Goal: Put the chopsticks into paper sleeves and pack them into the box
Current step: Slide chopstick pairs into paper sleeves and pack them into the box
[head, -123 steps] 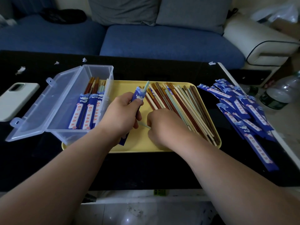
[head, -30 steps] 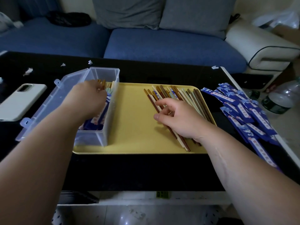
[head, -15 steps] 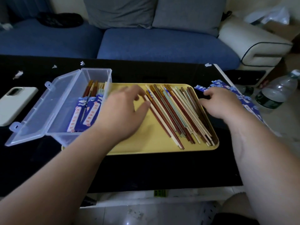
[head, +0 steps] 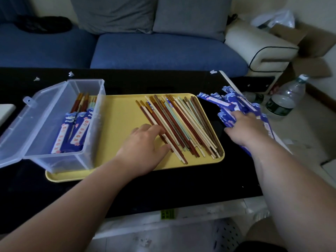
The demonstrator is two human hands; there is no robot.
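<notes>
We record a yellow rectangular plastic tray (head: 120, 124) lying on the black glossy bench (head: 181, 188). A spread of loose chopsticks in red-brown, cream and pale green (head: 181, 124) lies slantwise across the right half of the tray. A clear plastic box with a hinged lid (head: 54, 157) stands on the tray's left end, its lid thrown open to the left. Inside the box lie chopsticks already in blue printed paper sleeves (head: 72, 131), their bare tops pointing to the far wall of the box. The left hand (head: 143, 148) rests on the tray, with fingers extended over the leftmost loose chopsticks and the thumb touching them nearer the tray's front edge. Its grip is released and encloses nothing. The right hand (head: 243, 128) lies on a heap of empty blue paper sleeves (head: 231, 102) on the bench just to the right of the tray. Its fingertips are on the sleeves, but we cannot tell whether its grip has closed on one. A clear plastic water bottle with a dark label (head: 285, 99) stands on the floor beyond the bench's right edge. A blue upholstered sofa (head: 163, 50) stands behind the bench.
</notes>
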